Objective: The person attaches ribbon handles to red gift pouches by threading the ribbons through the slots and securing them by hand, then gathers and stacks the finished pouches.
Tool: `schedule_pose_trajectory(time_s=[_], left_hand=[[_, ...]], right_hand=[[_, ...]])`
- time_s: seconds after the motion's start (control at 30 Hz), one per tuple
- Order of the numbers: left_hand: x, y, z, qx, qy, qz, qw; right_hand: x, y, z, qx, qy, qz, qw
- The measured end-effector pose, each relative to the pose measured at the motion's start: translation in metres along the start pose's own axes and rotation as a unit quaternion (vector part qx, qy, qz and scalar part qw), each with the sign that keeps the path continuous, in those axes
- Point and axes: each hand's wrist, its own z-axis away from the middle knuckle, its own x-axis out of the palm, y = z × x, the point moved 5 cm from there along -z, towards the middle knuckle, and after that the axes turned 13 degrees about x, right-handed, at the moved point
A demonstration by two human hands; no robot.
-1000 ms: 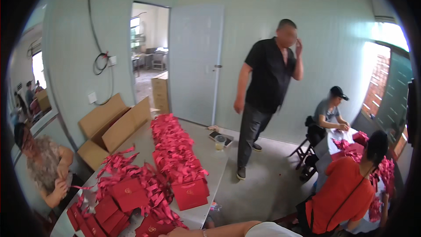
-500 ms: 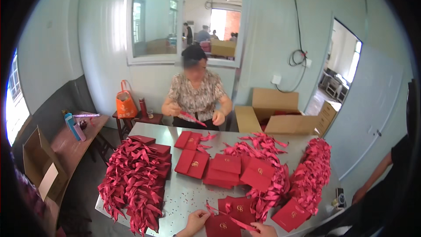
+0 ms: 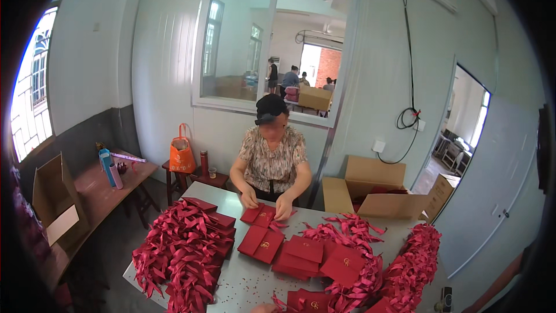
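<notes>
Only a sliver of my left hand (image 3: 265, 308) shows at the bottom edge, its fingers cut off by the frame. Beside it lie a loose red ribbon end (image 3: 278, 300) and a red pouch (image 3: 310, 299) with a gold emblem; whether the hand touches either I cannot tell. My right hand is out of the picture. Beyond, several flat red pouches (image 3: 298, 257) overlap on the metal table (image 3: 243, 281). Heaps of ribboned red pouches stand at the left (image 3: 182, 249) and right (image 3: 412, 264).
Across the table, a seated co-worker (image 3: 273, 156) has both hands at a small red pouch (image 3: 258, 214). An open carton (image 3: 376, 188) stands behind the far right side. A side bench (image 3: 110, 197) is at left, and another person's arm (image 3: 501, 284) at right.
The view has tilted up, so the table sits lower and my right hand has left the picture. The co-worker's hands have come down from a raised ribbon to a pouch.
</notes>
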Motion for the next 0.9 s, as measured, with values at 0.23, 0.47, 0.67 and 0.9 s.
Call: schedule_pose_trajectory(time_s=[0.23, 0.47, 0.67, 0.9], left_hand=[[0.025, -0.013, 0.003, 0.03, 0.092, 0.054, 0.994], [0.041, 0.041, 0.009, -0.092, -0.111, 0.14, 0.98], [0.071, 0.013, 0.036, -0.207, -0.073, 0.437, 0.872], [0.072, 0.028, 0.045, -0.336, -0.121, 0.53, 0.769]], right_hand=[[0.008, 0.006, -0.019, -0.034, -0.027, -0.062, 0.997], [0.007, 0.007, -0.038, -0.135, 0.188, -0.073, 0.97], [0.007, 0.022, -0.046, -0.136, 0.218, -0.14, 0.956], [0.016, 0.013, -0.04, -0.153, 0.258, 0.032, 0.953]])
